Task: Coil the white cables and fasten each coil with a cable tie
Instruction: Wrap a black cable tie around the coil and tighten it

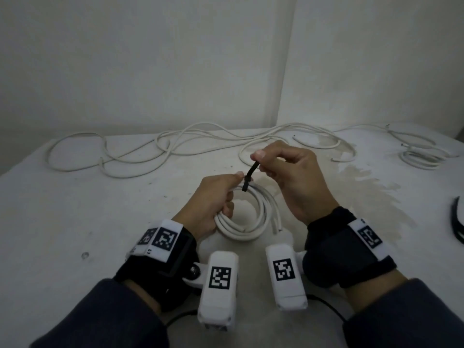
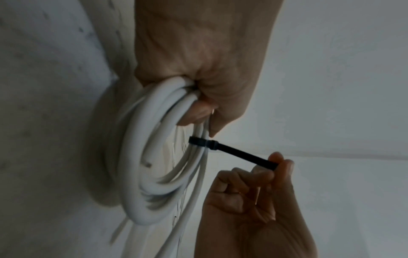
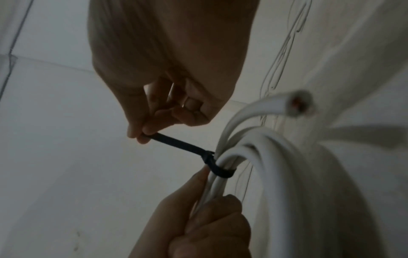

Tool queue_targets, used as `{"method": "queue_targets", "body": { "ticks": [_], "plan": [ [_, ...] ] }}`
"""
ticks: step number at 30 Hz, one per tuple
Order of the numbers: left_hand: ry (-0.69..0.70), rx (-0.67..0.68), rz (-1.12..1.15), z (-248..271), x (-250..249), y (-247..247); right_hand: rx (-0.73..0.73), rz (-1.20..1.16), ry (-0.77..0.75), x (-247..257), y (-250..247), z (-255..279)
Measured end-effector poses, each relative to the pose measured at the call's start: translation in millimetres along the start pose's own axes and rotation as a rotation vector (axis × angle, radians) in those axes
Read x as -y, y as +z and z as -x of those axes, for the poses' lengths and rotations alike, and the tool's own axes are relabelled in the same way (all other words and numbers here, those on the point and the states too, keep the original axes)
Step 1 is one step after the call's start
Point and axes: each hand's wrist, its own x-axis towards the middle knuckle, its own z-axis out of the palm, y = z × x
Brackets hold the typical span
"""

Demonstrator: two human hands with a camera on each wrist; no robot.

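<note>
My left hand (image 1: 216, 197) grips a coil of white cable (image 1: 253, 222) just above the table, fingers curled round its strands (image 2: 154, 157). A black cable tie (image 1: 248, 178) is looped round the top of the coil, its band tight on the strands (image 3: 220, 172). My right hand (image 1: 286, 172) pinches the tie's free tail (image 2: 247, 158) between thumb and forefinger, stretched up and away from the coil (image 3: 287, 174). A cut cable end (image 3: 299, 103) sticks out from the coil.
Long loose white cables (image 1: 150, 149) sprawl across the back of the white table (image 1: 75, 222). A smaller bundle of white cable (image 1: 421, 158) lies at the far right. A dark curved object (image 1: 458, 222) sits at the right edge. Walls stand close behind.
</note>
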Motion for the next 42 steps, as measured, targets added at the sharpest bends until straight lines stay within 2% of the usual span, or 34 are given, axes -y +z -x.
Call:
{"method": "queue_targets", "body": {
  "ticks": [6, 9, 11, 15, 18, 22, 31, 36, 42],
  "plan": [
    [-0.006, 0.142, 0.116, 3.5, -0.5, -8.2, 0.035, 0.094, 0.202, 3.5, -4.1, -4.3],
    [0.010, 0.182, 0.136, 6.0, -0.6, -7.8, 0.110, 0.210, 0.364, 0.1, -6.9, -1.9],
    [0.030, 0.187, 0.114, 6.6, -0.8, -5.9, 0.125, 0.261, 0.409, -0.1, -6.7, 0.9],
    [0.092, 0.124, -0.021, 5.4, 0.7, -5.4, 0.077, 0.249, 0.412, 5.4, -7.0, 1.9],
    [0.149, 0.130, -0.138, 6.8, 0.6, -4.4, 0.059, 0.198, 0.428, 8.7, -4.6, 2.7],
    [0.201, 0.148, -0.139, 10.1, -0.5, -6.1, 0.046, 0.198, 0.429, 8.8, -1.3, 2.2],
    [0.153, 0.169, -0.141, 8.8, -4.2, -3.2, -0.042, 0.178, 0.390, 8.1, 0.1, -0.6],
    [0.162, 0.144, -0.163, 14.3, -10.0, 4.2, -0.136, 0.135, 0.436, 12.1, -0.1, -2.0],
    [0.232, 0.104, -0.352, 18.1, -16.6, 16.9, -0.020, 0.237, 0.480, 37.6, -17.9, 0.8]
  ]
}}
